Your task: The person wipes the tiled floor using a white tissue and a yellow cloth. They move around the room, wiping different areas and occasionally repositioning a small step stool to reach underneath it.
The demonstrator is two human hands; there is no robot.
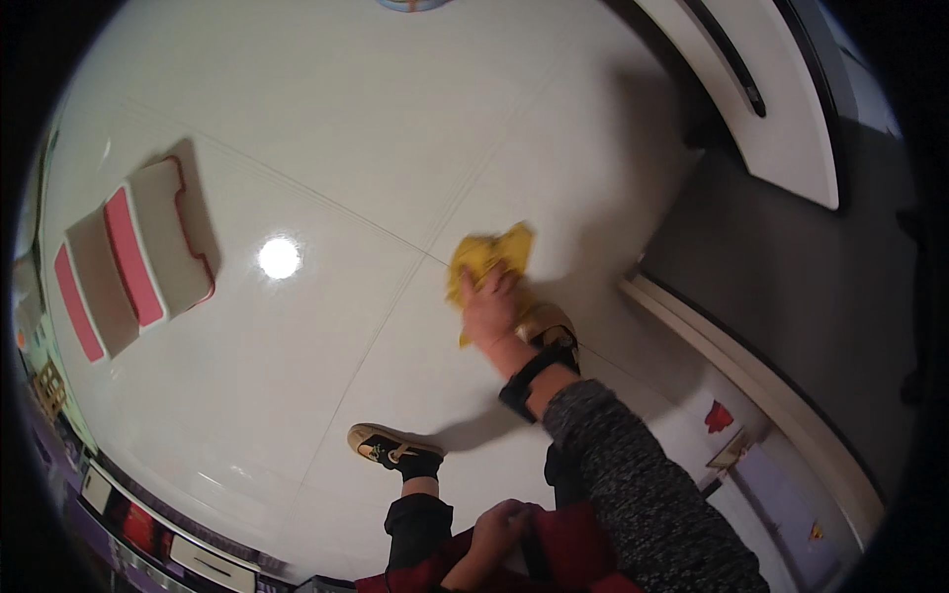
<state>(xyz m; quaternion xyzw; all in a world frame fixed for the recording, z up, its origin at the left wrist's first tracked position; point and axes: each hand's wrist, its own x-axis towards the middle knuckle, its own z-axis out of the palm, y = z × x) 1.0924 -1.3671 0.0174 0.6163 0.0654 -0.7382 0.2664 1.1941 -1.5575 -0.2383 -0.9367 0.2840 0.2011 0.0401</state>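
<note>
Our right hand point(491, 308) clutched a yellow cloth point(486, 251) over white tiles point(316, 109); whether our left hand point(496, 540) gripped anything, we couldn't tell.

Beside the step stool point(176, 242), a round glare point(280, 258) whitens the floor point(297, 128); my right hand point(491, 308) looks slightly blurred, and straight edges bend toward a black rim.

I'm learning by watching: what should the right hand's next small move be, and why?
Probably slide the yellow cloth a little forward and left along the tiled floor: the right hand is on it, the right shoe sits close on its near side, and the step stool stands well off to the left.
</note>
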